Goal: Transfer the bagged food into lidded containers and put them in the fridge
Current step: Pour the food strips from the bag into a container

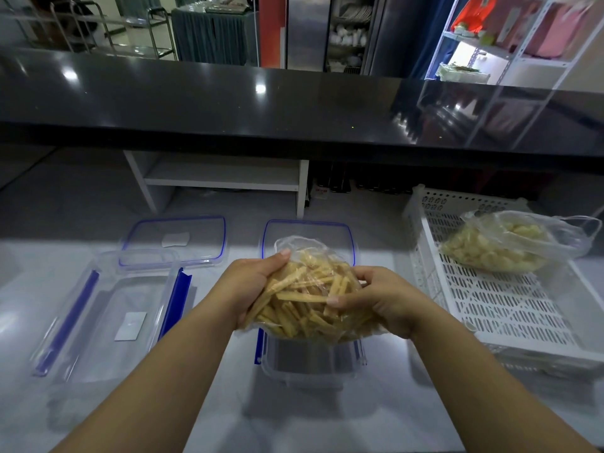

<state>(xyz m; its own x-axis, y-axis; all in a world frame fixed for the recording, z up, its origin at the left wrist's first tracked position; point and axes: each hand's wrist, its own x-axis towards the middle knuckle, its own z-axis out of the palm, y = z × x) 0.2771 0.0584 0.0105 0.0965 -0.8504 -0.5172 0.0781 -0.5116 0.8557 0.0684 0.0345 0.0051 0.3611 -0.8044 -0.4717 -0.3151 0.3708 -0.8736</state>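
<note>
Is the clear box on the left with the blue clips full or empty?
Empty. The clear plastic box with blue clips shows only its bare bottom and a white label, and its clear blue-rimmed lid lies off behind it.

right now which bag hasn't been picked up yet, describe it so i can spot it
Look at the white slotted basket on the right of the counter. Inside it, toward the far end, lies a clear plastic bag of pale chunks. Unlike the bag of yellow sticks, no hand holds it.
</note>
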